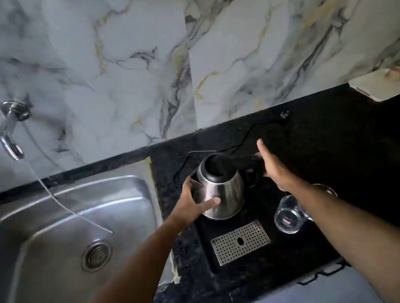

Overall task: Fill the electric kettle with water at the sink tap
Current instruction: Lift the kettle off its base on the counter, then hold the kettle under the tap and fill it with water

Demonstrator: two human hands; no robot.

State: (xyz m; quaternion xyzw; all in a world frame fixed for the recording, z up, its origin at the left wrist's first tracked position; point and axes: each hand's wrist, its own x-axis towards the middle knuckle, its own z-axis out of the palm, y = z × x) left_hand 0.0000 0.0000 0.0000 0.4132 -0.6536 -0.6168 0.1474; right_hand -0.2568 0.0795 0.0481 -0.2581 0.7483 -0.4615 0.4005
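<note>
A steel electric kettle (221,187) with a black lid and black handle stands on a black tray (205,242) on the dark counter, right of the sink. My left hand (194,202) is wrapped around the kettle's left side, thumb across its front. To the right of the kettle my right hand (273,166) hovers with fingers spread, close to the black handle and holding nothing. The steel sink (50,240) lies at the left, with a chrome wall tap (11,134) above its far left corner.
A perforated metal drip grid (239,242) sits in the tray in front of the kettle. A clear glass (290,215) lies under my right forearm. A black cord (244,139) runs behind the kettle. A thin hose (69,208) hangs into the sink. A white object (385,85) rests at the back right.
</note>
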